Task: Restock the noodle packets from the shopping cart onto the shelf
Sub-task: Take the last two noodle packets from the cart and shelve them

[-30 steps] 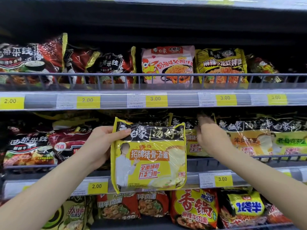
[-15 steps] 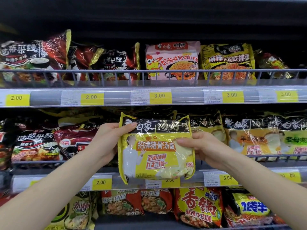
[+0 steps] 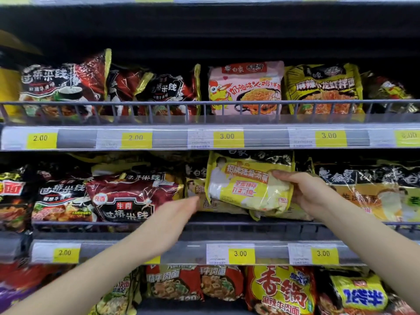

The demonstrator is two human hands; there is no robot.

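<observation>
A yellow noodle packet (image 3: 247,187) with a black top band is tilted back into the middle shelf (image 3: 227,228), above its wire rail, in front of other packets of the same kind. My right hand (image 3: 304,194) grips the packet's right edge, thumb across its front. My left hand (image 3: 175,214) hovers just left of and below the packet, fingers apart, touching nothing. The shopping cart is out of view.
Dark red and black packets (image 3: 127,198) fill the middle shelf on the left, yellow and black ones (image 3: 372,189) on the right. The upper shelf (image 3: 204,138) holds red, pink and yellow packets behind a rail. More packets stand on the lower shelf (image 3: 279,292).
My left hand has let go of the yellow packet and dropped away to the left. My right hand has taken the packet and pushed it up and back into the middle shelf.
</observation>
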